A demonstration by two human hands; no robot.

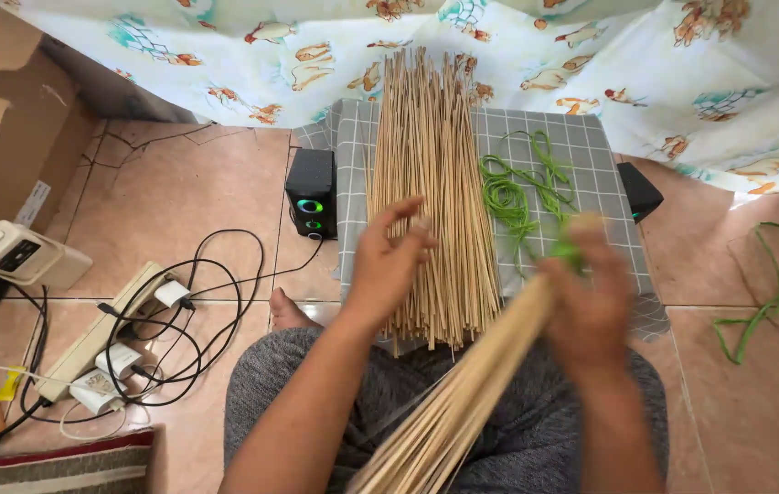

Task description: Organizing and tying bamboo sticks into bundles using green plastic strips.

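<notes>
The right hand (591, 306), blurred, is at about 4 o'clock from the picture centre and grasps a bundle of thin sticks (463, 398). The bundle runs from the hand down toward 7 o'clock, across the person's lap. A bit of green string (570, 252) shows at the top of this hand, touching the bundle end.

The left hand (394, 256) is near the centre, fingers spread and released, holding nothing. It hovers over the pile of loose sticks (431, 174); I cannot tell if it touches them.

The pile lies on a grey checked cloth (591, 155) and points to 12 o'clock. More green strings (517, 192) lie on the cloth at 3 o'clock of the pile.

A black speaker (311, 192) stands just beside the cloth at 9 o'clock. A power strip w/ cables (101, 334) is on the floor at 8 o'clock, well apart.
</notes>
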